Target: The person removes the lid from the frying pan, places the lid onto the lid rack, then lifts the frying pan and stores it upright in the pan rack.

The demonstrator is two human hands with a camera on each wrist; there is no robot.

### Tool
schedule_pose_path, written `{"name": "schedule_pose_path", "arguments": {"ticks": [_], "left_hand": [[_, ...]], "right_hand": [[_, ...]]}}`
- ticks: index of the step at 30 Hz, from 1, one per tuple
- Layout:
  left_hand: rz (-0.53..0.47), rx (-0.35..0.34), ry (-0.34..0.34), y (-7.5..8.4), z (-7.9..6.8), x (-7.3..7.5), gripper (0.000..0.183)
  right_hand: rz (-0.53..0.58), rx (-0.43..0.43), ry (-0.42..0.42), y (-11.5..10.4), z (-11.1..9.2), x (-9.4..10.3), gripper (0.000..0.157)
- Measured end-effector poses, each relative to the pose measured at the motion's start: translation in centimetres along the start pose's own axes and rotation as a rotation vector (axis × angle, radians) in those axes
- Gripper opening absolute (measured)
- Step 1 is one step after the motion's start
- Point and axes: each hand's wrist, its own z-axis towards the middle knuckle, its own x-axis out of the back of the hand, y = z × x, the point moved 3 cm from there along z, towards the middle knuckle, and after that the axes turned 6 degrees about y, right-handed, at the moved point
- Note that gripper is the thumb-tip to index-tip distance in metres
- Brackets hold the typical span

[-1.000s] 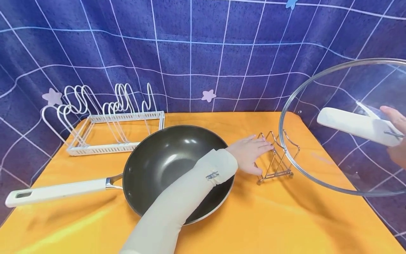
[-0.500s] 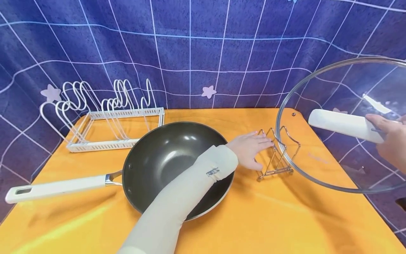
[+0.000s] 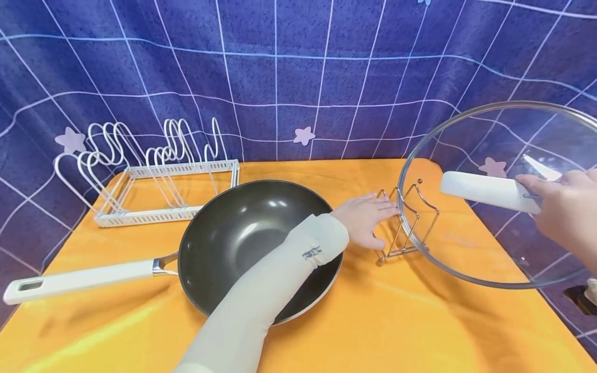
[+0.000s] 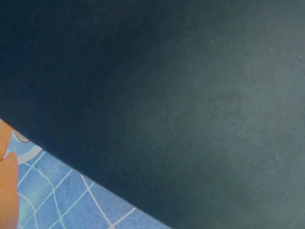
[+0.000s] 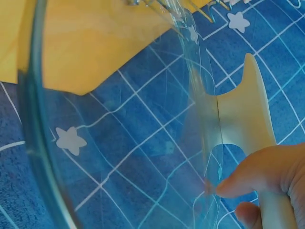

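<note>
At the straight-fingered left hand [image 3: 361, 221] I saw the wire rack [image 3: 402, 252] — right hand [image 3: 566, 207] gripped the glass lid [image 3: 485, 224] by its handle [image 3: 487, 191].

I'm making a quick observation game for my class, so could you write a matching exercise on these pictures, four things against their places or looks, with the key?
Column one
1. Wok
2. Glass lid
3. White rack
4. Small metal rack

Column two
A. At the back left of the orange cloth
B. Standing on the cloth, just right of the wok
C. See-through, held up by its white handle
D. Dark inside, with a sleeve crossing over it

Pairs: 1-D, 2-C, 3-A, 4-B
</note>
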Motion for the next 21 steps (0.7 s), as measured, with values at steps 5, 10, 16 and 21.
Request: {"name": "schedule_pose_path", "arguments": {"ticks": [5,10,16,21], "left_hand": [[-0.014,0.01,0.006,0.09,-0.27,0.01,0.08],[0.012,-0.001,0.022,0.35,-0.25,-0.33,0.081],[0.005,-0.013,0.038,0.42,-0.23,-0.52,0.079],[-0.001,-0.011,0.037,0.24,-0.19,-0.07,0.078]], "right_hand": [[-0.062,0.018,-0.048,-0.76,0.27,0.28,0.058],[-0.091,0.064,-0.03,-0.94,0.0,0.11,0.058],[-0.096,0.114,0.004,-1.05,-0.34,0.11,0.058],[-0.104,0.089,-0.018,-0.98,0.05,0.22,0.058]]}}
